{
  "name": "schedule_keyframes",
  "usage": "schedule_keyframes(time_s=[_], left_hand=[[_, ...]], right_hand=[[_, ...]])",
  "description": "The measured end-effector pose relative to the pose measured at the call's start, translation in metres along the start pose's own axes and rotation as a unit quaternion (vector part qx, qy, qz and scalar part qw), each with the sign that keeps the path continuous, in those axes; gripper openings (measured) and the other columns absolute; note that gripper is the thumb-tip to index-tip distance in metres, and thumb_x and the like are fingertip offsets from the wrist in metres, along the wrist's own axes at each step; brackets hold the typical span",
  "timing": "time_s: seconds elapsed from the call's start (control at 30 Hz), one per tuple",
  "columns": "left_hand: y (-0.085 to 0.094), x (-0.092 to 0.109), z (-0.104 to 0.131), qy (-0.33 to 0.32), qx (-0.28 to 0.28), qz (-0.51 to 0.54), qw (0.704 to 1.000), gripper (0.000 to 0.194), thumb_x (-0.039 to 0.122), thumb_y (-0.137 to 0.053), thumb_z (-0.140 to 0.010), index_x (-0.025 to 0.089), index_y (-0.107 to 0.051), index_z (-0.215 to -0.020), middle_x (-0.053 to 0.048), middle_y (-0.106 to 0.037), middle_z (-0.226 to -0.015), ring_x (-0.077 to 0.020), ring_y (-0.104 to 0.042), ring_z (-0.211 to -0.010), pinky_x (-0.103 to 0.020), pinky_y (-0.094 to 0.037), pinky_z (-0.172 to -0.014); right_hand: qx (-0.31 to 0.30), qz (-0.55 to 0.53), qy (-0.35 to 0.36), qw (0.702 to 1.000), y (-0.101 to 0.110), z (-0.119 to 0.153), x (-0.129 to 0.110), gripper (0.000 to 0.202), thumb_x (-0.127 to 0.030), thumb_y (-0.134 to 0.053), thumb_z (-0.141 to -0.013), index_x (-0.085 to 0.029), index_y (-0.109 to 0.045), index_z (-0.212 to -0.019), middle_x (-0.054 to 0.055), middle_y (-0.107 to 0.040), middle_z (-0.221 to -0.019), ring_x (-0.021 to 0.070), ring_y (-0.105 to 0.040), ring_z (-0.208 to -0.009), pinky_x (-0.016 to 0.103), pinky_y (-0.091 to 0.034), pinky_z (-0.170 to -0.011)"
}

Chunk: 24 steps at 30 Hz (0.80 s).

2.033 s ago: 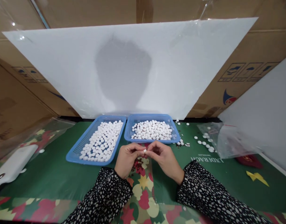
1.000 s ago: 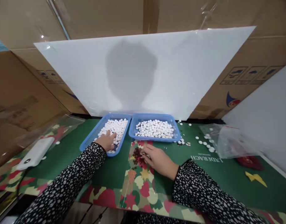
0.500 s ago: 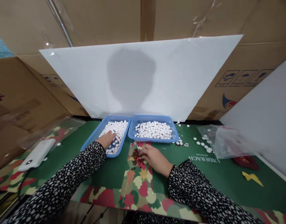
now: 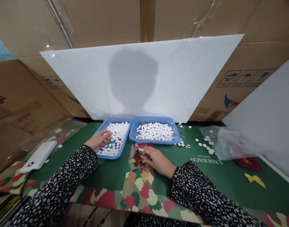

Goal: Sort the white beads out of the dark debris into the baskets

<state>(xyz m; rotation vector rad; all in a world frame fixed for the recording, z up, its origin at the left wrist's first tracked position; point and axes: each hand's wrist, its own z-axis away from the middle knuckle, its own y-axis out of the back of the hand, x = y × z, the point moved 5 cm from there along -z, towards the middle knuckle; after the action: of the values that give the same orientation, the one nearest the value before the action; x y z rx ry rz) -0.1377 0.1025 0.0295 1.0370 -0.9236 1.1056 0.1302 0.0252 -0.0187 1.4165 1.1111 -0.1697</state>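
Observation:
My left hand [image 4: 100, 140] is above the left side of the left blue plastic basket [image 4: 121, 152], its thumb and fingers drawn together. Whether a piece is between them I cannot make out. Small round white pieces [image 4: 118, 131] lie loosely in that basket. My right hand [image 4: 158, 159] rests on the table mat, fingertips curled at a small heap of dark red-brown bits [image 4: 138, 157]. Its fingers are closed, and anything within them is hidden. Just behind it sits the right blue basket [image 4: 154, 143], heaped with similar white pieces [image 4: 155, 131].
Loose white pieces [image 4: 204, 145] are scattered on the right beside a clear plastic bag [image 4: 231, 143]. A yellow scrap [image 4: 255, 180] lies nearer. To the left is a white corded device [image 4: 38, 156]. A white board [image 4: 94, 78] and cardboard [image 4: 99, 22] wall off the back.
My left hand has lifted from among the white pieces and shifted left towards the basket's edge. The right hand has stayed by the red-brown bits with little movement.

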Motion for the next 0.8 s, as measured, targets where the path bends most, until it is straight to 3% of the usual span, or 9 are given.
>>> schedule_keyframes(time_s=[0.1, 0.2, 0.33, 0.43, 0.5, 0.6, 0.7, 0.8], left_hand=[[-0.004, 0.007, 0.006, 0.004, -0.007, 0.087, 0.996, 0.035, 0.034, -0.074, -0.069, 0.019, -0.042, -0.073, 0.006, -0.047, -0.06, -0.002, -0.032, -0.042, -0.011, -0.017, -0.036], [-0.022, 0.021, 0.018, -0.004, -0.044, 0.156, 0.987, 0.025, 0.026, -0.071, -0.073, 0.018, -0.05, -0.084, 0.004, -0.051, -0.066, -0.0028, -0.038, -0.047, -0.01, -0.02, -0.037], [-0.07, 0.033, 0.041, -0.028, -0.095, 0.202, 0.974, 0.02, 0.024, -0.07, -0.077, 0.016, -0.055, -0.088, 0.0, -0.057, -0.074, -0.0036, -0.045, -0.054, -0.011, -0.026, -0.04], [-0.113, 0.019, 0.051, -0.024, -0.121, 0.202, 0.972, 0.023, 0.023, -0.075, -0.074, 0.015, -0.057, -0.086, -0.003, -0.062, -0.076, -0.0055, -0.051, -0.059, -0.012, -0.028, -0.043], [-0.137, 0.003, 0.052, -0.008, -0.133, 0.217, 0.967, 0.026, 0.024, -0.078, -0.071, 0.014, -0.057, -0.083, -0.002, -0.061, -0.072, -0.0057, -0.051, -0.058, -0.013, -0.028, -0.044], [-0.157, -0.015, 0.049, -0.009, -0.156, 0.259, 0.953, 0.025, 0.027, -0.077, -0.074, 0.014, -0.058, -0.085, -0.002, -0.061, -0.071, -0.0052, -0.048, -0.056, -0.014, -0.027, -0.044], [-0.161, -0.022, 0.045, -0.01, -0.184, 0.291, 0.939, 0.03, 0.028, -0.075, -0.076, 0.016, -0.059, -0.099, -0.004, -0.063, -0.078, -0.0071, -0.052, -0.061, -0.015, -0.027, -0.045], [-0.16, -0.024, 0.042, -0.012, -0.186, 0.308, 0.933, 0.027, 0.028, -0.074, -0.077, 0.016, -0.058, -0.095, -0.005, -0.063, -0.077, -0.0078, -0.053, -0.064, -0.015, -0.028, -0.047]], right_hand=[[-0.011, 0.016, -0.008, 1.0, -0.003, -0.002, -0.001, 0.007, -0.012, -0.062, -0.086, -0.017, -0.063, -0.082, 0.004, -0.061, -0.089, 0.0179, -0.06, -0.081, 0.029, -0.046, -0.074], [-0.012, 0.015, 0.0, 1.0, -0.002, -0.002, -0.004, 0.011, -0.009, -0.06, -0.086, -0.017, -0.061, -0.078, 0.004, -0.061, -0.087, 0.0177, -0.059, -0.08, 0.029, -0.045, -0.074], [0.016, -0.037, -0.004, 0.999, 0.008, 0.002, -0.003, 0.011, -0.009, -0.057, -0.085, -0.017, -0.058, -0.079, 0.001, -0.061, -0.081, 0.0153, -0.056, -0.073, 0.026, -0.042, -0.067], [0.045, -0.11, -0.039, 0.992, 0.016, 0.005, 0.006, 0.012, -0.011, -0.059, -0.08, -0.018, -0.053, -0.072, -0.003, -0.057, -0.067, 0.0125, -0.05, -0.06, 0.023, -0.037, -0.058], [0.059, -0.201, -0.063, 0.976, 0.019, 0.005, 0.013, 0.016, -0.016, -0.062, -0.079, -0.018, -0.05, -0.069, -0.004, -0.058, -0.064, 0.0121, -0.051, -0.058, 0.023, -0.038, -0.057], [0.068, -0.368, -0.093, 0.923, 0.023, 0.003, 0.02, 0.022, -0.026, -0.07, -0.076, -0.019, -0.049, -0.072, -0.003, -0.062, -0.065, 0.0137, -0.058, -0.061, 0.024, -0.042, -0.057], [0.091, -0.461, -0.115, 0.875, 0.026, 0.001, 0.022, 0.028, -0.028, -0.077, -0.069, -0.018, -0.054, -0.082, -0.003, -0.065, -0.069, 0.0133, -0.061, -0.062, 0.024, -0.045, -0.057], [0.099, -0.476, -0.131, 0.864, 0.026, 0.002, 0.02, 0.025, -0.028, -0.079, -0.068, -0.016, -0.059, -0.077, -0.003, -0.063, -0.067, 0.0108, -0.056, -0.057, 0.024, -0.045, -0.057]])
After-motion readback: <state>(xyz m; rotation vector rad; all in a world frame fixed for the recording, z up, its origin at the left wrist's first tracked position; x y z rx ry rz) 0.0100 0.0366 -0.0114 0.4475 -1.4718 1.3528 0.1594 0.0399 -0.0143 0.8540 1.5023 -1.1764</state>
